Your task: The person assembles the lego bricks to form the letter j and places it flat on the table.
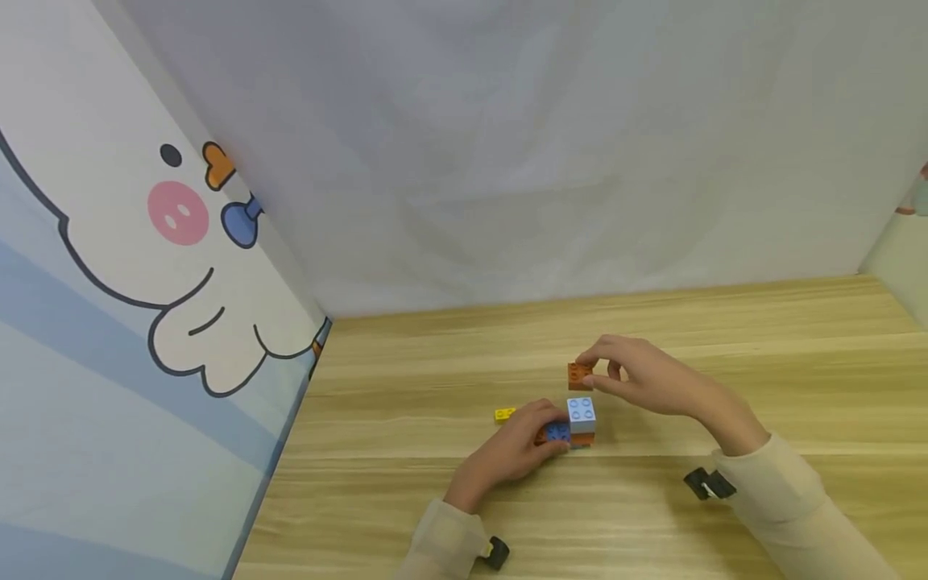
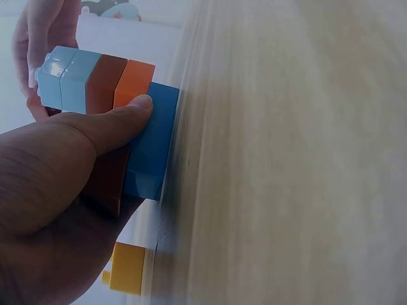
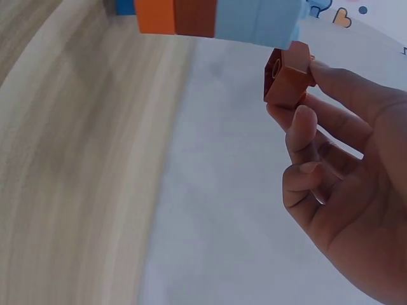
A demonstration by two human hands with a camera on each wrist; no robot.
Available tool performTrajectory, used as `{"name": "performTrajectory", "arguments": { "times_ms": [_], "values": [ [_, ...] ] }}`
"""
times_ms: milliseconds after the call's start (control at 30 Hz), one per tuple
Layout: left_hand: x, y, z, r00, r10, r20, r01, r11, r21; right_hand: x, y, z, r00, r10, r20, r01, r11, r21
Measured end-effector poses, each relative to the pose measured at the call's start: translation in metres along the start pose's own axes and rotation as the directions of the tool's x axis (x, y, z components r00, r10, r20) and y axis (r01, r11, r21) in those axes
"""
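Note:
My left hand (image 1: 511, 445) grips a toy brick build from its left side, with the thumb along the near face. In the left wrist view, the build has a long blue brick (image 2: 151, 149) at the bottom. A tower rises from it: an orange brick (image 2: 135, 82), a brown brick (image 2: 105, 86), then light blue bricks (image 2: 75, 79) on top. Beside the tower, a lower part is mostly hidden by the left fingers. My right hand (image 1: 645, 374) pinches a loose reddish-brown brick (image 3: 291, 75) between thumb and fingers, just beyond the tower's top in the head view.
A small yellow brick (image 1: 503, 416) lies on the wooden table (image 1: 391, 379), just left of the left hand. Behind the table hangs a pale cloth wall (image 1: 544, 161). A panel with a cartoon print (image 1: 239, 338) stands along the left edge.

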State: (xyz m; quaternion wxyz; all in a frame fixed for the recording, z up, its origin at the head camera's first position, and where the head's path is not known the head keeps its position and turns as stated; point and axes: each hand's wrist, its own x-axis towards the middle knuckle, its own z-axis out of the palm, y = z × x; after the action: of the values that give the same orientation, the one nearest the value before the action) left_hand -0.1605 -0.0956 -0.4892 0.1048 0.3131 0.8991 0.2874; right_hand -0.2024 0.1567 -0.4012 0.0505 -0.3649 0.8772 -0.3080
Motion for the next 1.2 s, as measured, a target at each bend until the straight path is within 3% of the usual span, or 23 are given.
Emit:
{"name": "performTrajectory", "arguments": {
  "times_ms": [233,700,1200],
  "values": [
    [0.0,0.0,0.0,1.0,0.007,-0.01,-0.007,1.0,-0.01,-0.007,-0.01,-0.003,0.999,-0.025,-0.022,0.025,1.0,0.007],
    [-0.002,0.002,-0.001,1.0,0.015,-0.009,-0.015,1.0,-0.014,-0.015,-0.024,-0.002,0.996,-0.068,0.065,0.063,0.996,0.066],
    [-0.002,0.0,0.001,1.0,0.011,-0.005,-0.011,0.999,-0.043,-0.015,-0.025,0.003,0.993,-0.084,0.079,0.085,0.996,-0.013]
  ]
}}
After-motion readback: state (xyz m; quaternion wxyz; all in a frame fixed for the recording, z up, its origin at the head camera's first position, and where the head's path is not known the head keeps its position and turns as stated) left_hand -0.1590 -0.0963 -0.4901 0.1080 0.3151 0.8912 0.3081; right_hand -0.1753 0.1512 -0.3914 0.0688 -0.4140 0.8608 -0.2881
